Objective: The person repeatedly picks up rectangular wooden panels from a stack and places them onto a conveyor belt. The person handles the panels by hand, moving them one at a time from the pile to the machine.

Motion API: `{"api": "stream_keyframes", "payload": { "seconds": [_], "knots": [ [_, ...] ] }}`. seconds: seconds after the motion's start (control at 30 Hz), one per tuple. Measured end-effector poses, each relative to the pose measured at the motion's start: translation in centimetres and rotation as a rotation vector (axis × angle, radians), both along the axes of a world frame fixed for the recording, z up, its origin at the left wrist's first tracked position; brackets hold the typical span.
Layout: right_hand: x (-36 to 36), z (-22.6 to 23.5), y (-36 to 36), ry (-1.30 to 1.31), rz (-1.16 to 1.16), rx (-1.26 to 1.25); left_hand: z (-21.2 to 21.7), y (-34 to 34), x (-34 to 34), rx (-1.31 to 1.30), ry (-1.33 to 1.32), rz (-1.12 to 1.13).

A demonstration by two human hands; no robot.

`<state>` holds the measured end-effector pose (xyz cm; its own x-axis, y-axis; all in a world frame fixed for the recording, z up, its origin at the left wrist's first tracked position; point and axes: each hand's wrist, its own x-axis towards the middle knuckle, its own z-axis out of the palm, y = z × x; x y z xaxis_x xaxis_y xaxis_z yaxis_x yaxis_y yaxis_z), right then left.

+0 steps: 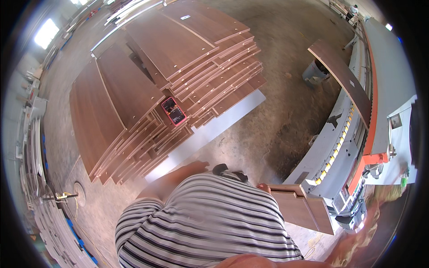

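Observation:
My left arm bends across in front of my striped shirt. My left hand (pixel 199 166) is over the floor near the stack, its fingers apart and holding nothing. A small part of my right hand (pixel 263 187) shows past my shirt, closed at the end of some brown boards (pixel 292 201) on my right; the rest of the hand is hidden. Ahead on the left stands a large stack of brown wood-look panels (pixel 178 40) with stepped edges and small holes. A phone in a pink-red case (pixel 174 111) lies on the stack, its screen lit.
A long grey machine (pixel 333 152) with an orange rail runs along the right. A long brown panel (pixel 344 78) leans out from it above a grey bucket (pixel 315 73). White sheet (pixel 214 131) shows under the stack. Materials line the left wall. Something skin-toned and blurred is at lower right.

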<state>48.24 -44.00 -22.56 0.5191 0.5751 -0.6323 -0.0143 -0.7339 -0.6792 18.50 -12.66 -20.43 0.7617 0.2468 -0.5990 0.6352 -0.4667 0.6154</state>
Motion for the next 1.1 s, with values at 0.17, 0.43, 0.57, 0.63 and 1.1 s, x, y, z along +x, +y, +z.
{"api": "stream_keyframes", "payload": {
  "seconds": [0.17, 0.43, 0.57, 0.63, 1.1],
  "knots": [
    [0.1, 3.1, 1.5, 0.041, -0.009, -0.119, -1.9, 0.0, -0.1, -0.009, 0.0, -0.008],
    [1.0, 0.7, -0.8, -0.013, 0.067, -0.06, -0.7, 0.0, 1.8, -0.013, 0.045, 0.001],
    [0.9, -2.1, -3.7, 0.111, -0.132, 0.077, 0.6, -0.2, 4.1, -0.016, 0.035, -0.011],
    [1.2, -5.0, -5.6, 0.176, -0.234, 0.097, 0.5, -0.4, 4.7, 0.0, 0.011, -0.053],
    [3.0, -2.6, -8.8, 0.211, -0.385, -0.069, 7.0, 1.4, 19.5, -0.652, -0.136, 0.31]
  ]
}}
